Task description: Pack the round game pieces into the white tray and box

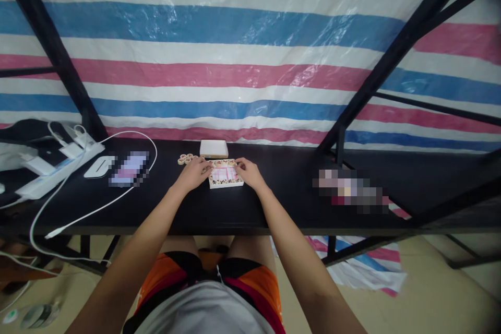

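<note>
A small white box (226,185) sits on the black tabletop in front of me. Round wooden pieces with dark and red markings, looking like Chinese chess pieces (221,163), line its inner edges around a pink-and-white printed middle. My left hand (194,174) is at the box's left side, fingers curled in over the rim. At the far right corner, my right hand (249,173) has its thumb and fingers drawn together against the box. Whatever either hand's fingertips hold is too small to make out. Several loose round pieces (185,158) lie just beyond my left hand.
Behind the box lies a white box lid (213,148). Left of me are a blurred phone (129,168), a white device (99,167), a power strip (62,167) and a looping white cable (94,214). A blurred item (350,190) lies at right, near black frame bars (368,83).
</note>
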